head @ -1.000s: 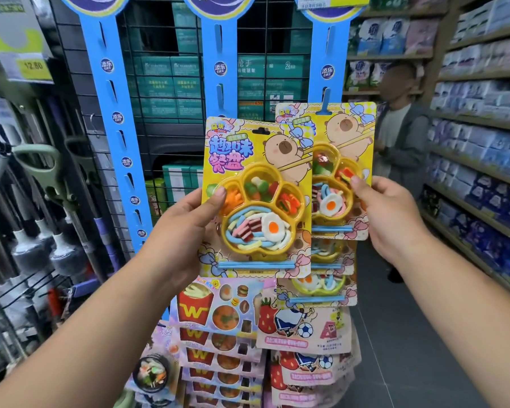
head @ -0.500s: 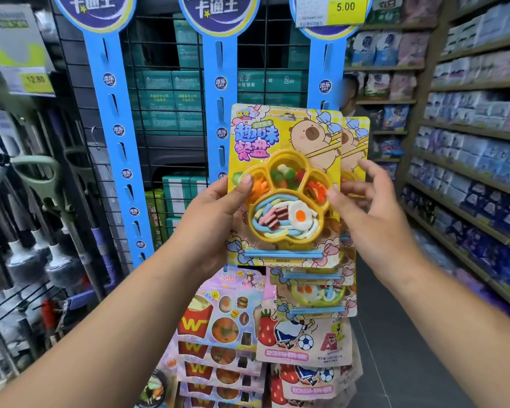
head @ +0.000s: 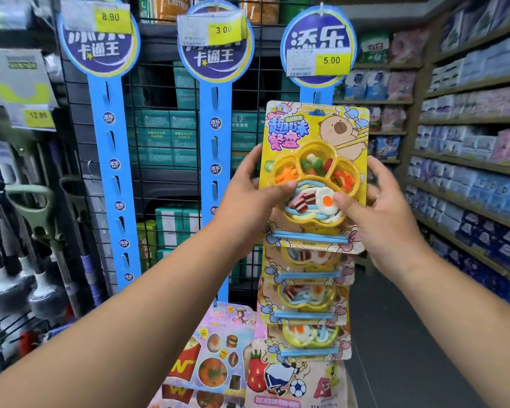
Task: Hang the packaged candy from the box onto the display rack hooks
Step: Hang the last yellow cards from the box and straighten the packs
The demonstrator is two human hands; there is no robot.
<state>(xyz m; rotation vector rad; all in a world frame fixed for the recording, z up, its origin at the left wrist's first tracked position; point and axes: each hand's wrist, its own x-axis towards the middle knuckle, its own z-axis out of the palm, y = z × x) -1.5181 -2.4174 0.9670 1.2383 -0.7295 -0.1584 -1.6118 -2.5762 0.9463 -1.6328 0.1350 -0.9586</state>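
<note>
Candy pack (head: 315, 175), yellow card with paw-shaped tray, pinched by both hands.

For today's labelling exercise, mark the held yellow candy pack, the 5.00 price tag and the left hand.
yellow candy pack (head: 289, 134): head view, title print on its card.
5.00 price tag (head: 331, 60): head view, its yellow part.
left hand (head: 243, 201): head view, its back.

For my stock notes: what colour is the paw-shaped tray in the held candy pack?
The tray in the candy pack is yellow, clearest in the head view.
</note>
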